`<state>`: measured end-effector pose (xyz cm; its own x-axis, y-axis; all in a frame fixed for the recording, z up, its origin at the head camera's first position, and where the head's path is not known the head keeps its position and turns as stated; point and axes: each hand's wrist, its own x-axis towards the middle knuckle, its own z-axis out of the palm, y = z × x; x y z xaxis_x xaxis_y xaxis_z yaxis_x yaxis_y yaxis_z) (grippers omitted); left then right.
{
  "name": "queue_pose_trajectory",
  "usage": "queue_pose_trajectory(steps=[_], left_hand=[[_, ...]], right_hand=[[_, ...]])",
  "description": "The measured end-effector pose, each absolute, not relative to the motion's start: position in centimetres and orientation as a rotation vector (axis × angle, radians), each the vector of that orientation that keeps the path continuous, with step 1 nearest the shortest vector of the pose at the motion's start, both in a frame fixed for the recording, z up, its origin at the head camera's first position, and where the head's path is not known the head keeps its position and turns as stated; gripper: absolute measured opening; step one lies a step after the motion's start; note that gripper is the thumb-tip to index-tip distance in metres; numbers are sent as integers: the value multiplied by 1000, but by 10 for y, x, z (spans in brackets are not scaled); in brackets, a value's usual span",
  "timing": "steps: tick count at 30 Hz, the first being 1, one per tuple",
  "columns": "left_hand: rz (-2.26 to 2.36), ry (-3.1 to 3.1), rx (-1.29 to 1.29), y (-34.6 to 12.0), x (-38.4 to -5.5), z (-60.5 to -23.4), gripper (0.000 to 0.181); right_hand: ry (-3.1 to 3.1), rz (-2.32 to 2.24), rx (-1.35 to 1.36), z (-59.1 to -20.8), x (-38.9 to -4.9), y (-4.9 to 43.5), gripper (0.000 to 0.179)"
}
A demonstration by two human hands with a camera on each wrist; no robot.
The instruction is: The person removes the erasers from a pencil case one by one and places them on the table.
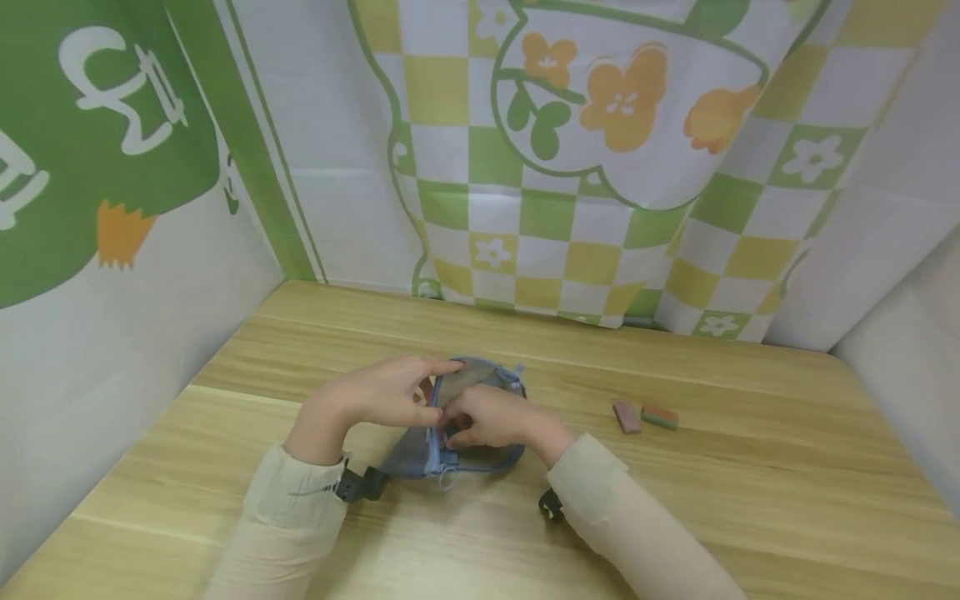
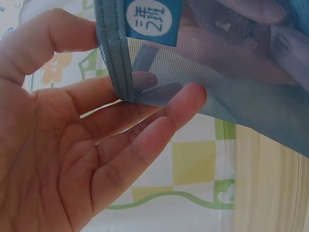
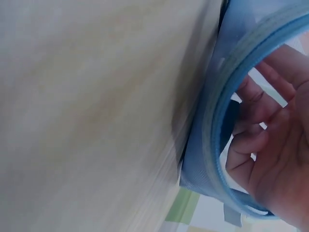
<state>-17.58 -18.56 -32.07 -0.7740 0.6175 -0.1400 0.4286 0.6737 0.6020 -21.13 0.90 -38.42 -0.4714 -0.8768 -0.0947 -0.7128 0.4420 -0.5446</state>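
A blue-grey mesh zip pouch point(image 1: 408, 454) lies on the table with its mouth open. My left hand point(image 1: 386, 392) grips the pouch's bound edge; in the left wrist view some of its fingers point(image 2: 186, 104) lie under the mesh, near a blue label point(image 2: 153, 19). My right hand point(image 1: 487, 417) reaches inside the mouth. Past the zipped rim point(image 3: 217, 106), the right wrist view shows that hand's fingers point(image 3: 241, 154) curled. Through the mesh a blurred pale block point(image 2: 289, 53) appears close to the right fingers; whether they hold it cannot be told.
To the right of the pouch, a pinkish block point(image 1: 627, 417) and an orange-and-green block point(image 1: 660, 417) lie side by side on the wooden table point(image 1: 750, 483). A patterned curtain point(image 1: 547, 217) hangs behind the table's far edge, and a printed cloth point(image 1: 97, 167) hangs on the left.
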Motion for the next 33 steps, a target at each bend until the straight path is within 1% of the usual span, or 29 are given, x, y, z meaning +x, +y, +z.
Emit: queue_pose_trajectory(steps=[5,16,23,33], left_hand=[[789,2560,837,-186,-177,-321,72],[771,2570,855,-186,-176,-321,72],[776,2567,827,-184,-174,-321,72],[773,2571,793,-182,-173,-320,73]], right_hand=[[2318,-656,-1392,-385,-212,14,25],[2286,-695,-1370,-381,-208,19,26],[2273,-714,-1346,-382,-206,21,28],[2295,-692,-1386,-381,-204,26,27]])
